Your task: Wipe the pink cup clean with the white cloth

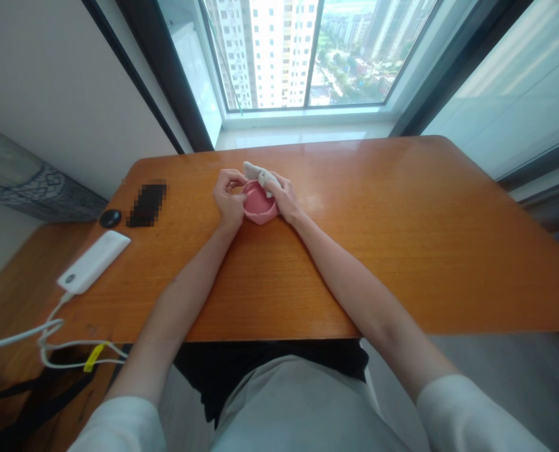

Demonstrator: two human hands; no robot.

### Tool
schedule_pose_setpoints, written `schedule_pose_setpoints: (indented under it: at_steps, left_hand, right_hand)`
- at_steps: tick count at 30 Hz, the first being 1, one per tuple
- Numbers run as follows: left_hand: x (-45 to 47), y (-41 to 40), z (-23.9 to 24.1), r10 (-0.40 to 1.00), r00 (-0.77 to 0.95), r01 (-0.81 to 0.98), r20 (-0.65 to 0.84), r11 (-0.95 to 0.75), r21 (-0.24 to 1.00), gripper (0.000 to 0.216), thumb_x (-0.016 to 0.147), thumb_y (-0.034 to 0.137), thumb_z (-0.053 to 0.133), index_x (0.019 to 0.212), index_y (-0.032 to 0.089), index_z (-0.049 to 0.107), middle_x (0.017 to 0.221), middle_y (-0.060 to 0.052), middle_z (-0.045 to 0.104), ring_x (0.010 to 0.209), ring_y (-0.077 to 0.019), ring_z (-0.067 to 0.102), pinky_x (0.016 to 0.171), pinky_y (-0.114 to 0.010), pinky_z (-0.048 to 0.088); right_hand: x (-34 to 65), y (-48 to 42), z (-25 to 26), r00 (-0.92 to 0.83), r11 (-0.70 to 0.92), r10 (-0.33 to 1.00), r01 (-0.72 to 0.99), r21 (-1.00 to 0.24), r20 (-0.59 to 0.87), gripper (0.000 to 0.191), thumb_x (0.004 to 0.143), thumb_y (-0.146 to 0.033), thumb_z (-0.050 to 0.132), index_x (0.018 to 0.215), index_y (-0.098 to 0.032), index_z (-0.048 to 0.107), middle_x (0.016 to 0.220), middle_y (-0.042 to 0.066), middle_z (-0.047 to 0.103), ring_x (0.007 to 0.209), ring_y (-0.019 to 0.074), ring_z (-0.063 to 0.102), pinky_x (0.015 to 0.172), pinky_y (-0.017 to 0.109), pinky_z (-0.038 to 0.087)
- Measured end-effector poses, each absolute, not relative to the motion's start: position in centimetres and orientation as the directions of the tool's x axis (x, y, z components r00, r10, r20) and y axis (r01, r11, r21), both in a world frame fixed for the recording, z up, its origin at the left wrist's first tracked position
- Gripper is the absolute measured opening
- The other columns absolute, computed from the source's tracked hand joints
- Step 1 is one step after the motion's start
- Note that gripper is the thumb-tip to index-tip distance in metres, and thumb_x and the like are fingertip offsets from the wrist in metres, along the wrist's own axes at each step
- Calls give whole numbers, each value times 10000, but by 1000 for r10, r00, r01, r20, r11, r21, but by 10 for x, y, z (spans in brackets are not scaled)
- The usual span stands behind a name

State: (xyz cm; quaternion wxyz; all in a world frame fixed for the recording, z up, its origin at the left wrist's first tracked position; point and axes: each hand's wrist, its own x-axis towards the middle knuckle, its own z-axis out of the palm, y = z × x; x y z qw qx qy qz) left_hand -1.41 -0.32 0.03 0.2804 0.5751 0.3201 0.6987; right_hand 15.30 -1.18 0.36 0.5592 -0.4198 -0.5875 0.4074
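A small pink dish (pixel 260 217), roughly heart-shaped with a raised rim, is between my hands over the far middle of the table. My left hand (pixel 230 198) grips its left side, the fingers curled and the thumb at the rim. On the other side my right hand (pixel 285 196) is closed on a white cloth (pixel 252 169), pressing it against the dish's upper right rim. Part of the cloth sticks up past the far edge of the dish. The fingertips of my right hand are partly hidden by the cloth.
The wooden table (pixel 402 251) reaches to a window (pixel 308 56). On the left lie a white power bank (pixel 93 262), a round black object (pixel 110 218) and a blurred-out dark item (pixel 147 204). White cables (pixel 48 339) hang off the near left edge.
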Motion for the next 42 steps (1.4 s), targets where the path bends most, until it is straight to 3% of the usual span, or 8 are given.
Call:
schedule_pose_setpoints:
  at_steps: [3,10,14,17,22,29,36,42]
  left_hand:
    - [-9,-15,6,699,-210,87,683,-683,725,178,830,8,680,758,166,641,952,-16,599,1007,-148,595,889,-376,449]
    - [-1,-21,14,614,-394,232,684,-654,720,210,820,65,652,688,215,587,955,-57,570,1048,-241,607,1012,-406,529]
    - [-3,-18,12,610,-333,274,719,-667,693,176,806,50,623,758,219,636,1068,-56,615,1108,-232,617,978,-398,527]
    - [-7,-11,6,662,-294,218,690,-656,722,153,826,93,657,904,224,675,1186,-58,638,1198,-242,616,968,-385,527]
    - [-12,8,-8,834,-191,1,518,-527,850,298,793,204,754,1072,247,658,1138,-52,693,1137,-249,662,1012,-360,567]
    - [-15,16,-11,894,30,-69,447,-444,893,380,722,229,751,1100,224,710,1140,-45,768,1127,-262,711,1031,-363,588]
    - [-21,17,-8,906,175,-263,385,-334,905,463,613,178,665,1071,221,720,1156,-42,791,1099,-248,719,997,-357,582]
    - [-22,19,-7,915,176,-253,363,-314,915,384,568,173,684,946,227,647,1080,-42,779,1044,-251,723,905,-347,597]
  right_hand:
    - [152,-11,4,0,297,955,25,-954,297,398,920,-508,638,1163,-241,806,1055,-3,813,1042,240,704,962,339,578]
    - [140,-10,-2,26,339,939,66,-938,342,507,941,-466,627,1406,-285,715,1315,9,811,1177,245,721,1114,393,582]
    - [139,-8,-6,35,376,924,92,-922,381,527,918,-424,646,1417,-267,703,1369,34,802,1229,266,731,1164,438,570]
    - [140,-9,-6,46,404,911,98,-910,409,535,908,-400,662,1421,-251,698,1399,51,793,1258,276,731,1171,449,572]
    - [140,-14,-4,135,397,897,170,-902,420,477,930,-411,677,1383,-266,712,1365,59,793,1217,283,735,1195,489,562]
    - [141,-24,3,249,418,857,177,-891,451,392,925,-389,665,1286,-277,770,1304,49,806,1193,274,733,1170,457,577]
    - [142,-28,4,179,464,850,190,-865,495,374,926,-427,656,1213,-250,818,1177,41,832,1076,257,758,1034,391,614]
    - [145,-22,-1,79,432,892,148,-890,446,424,953,-523,646,1218,-244,826,1047,18,840,1026,244,771,978,365,622]
